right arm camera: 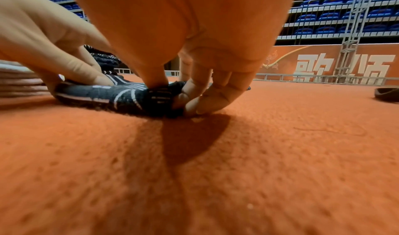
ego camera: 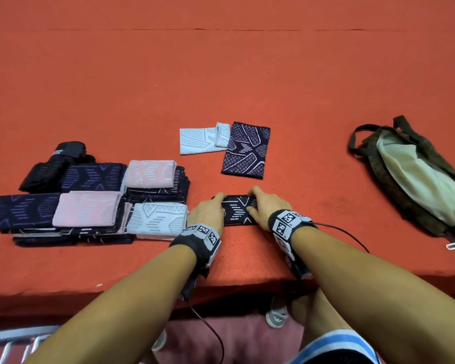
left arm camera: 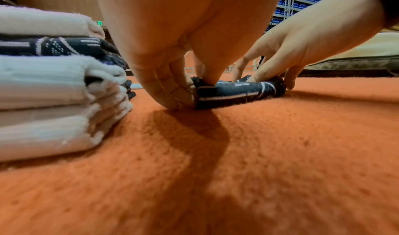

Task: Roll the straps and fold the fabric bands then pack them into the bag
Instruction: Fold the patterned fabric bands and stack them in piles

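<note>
A dark navy fabric band [ego camera: 238, 210] with pale lines lies folded on the orange carpet near the front edge. My left hand [ego camera: 208, 210] pinches its left end [left arm camera: 205, 92] between thumb and fingers. My right hand [ego camera: 265, 206] pinches its right end [right arm camera: 161, 99] the same way. Beyond it lie a flat dark patterned band [ego camera: 246, 151] and a light blue band [ego camera: 204, 139]. The brown bag [ego camera: 415, 177] with a pale lining lies open at the right, apart from both hands.
A stack of folded bands [ego camera: 90, 206] in navy, pink and light blue sits at the left, close to my left hand, with black rolled straps [ego camera: 55, 164] behind it. The carpeted platform's front edge [ego camera: 247, 287] runs just under my wrists. Stadium seats [right arm camera: 345, 13] show far behind.
</note>
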Action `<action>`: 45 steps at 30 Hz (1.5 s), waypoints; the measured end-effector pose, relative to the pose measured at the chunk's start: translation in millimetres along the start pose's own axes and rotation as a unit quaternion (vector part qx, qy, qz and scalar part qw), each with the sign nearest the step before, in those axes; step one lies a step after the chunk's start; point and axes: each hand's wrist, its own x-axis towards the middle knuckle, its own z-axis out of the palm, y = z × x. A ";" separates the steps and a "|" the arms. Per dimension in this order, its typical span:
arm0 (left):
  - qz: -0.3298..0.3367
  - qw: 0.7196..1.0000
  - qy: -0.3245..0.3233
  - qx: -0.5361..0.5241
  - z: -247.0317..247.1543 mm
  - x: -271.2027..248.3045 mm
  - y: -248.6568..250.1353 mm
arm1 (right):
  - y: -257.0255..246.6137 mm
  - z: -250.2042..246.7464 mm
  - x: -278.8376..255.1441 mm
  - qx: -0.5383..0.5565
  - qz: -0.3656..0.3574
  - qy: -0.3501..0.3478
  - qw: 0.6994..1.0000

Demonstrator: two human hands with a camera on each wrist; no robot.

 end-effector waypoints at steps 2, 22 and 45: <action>-0.010 1.000 -0.003 0.022 2.3 4.3 2.2 | -0.6 0.7 3.7 -0.008 0.018 0.007 1.000; -0.011 0.986 0.149 -0.067 -48.9 -24.0 15.8 | -20.7 -23.0 -11.3 0.120 0.011 0.102 0.987; -0.067 0.985 0.152 0.047 -82.3 -55.2 -111.8 | -156.8 46.3 -1.6 0.105 -0.097 0.039 0.989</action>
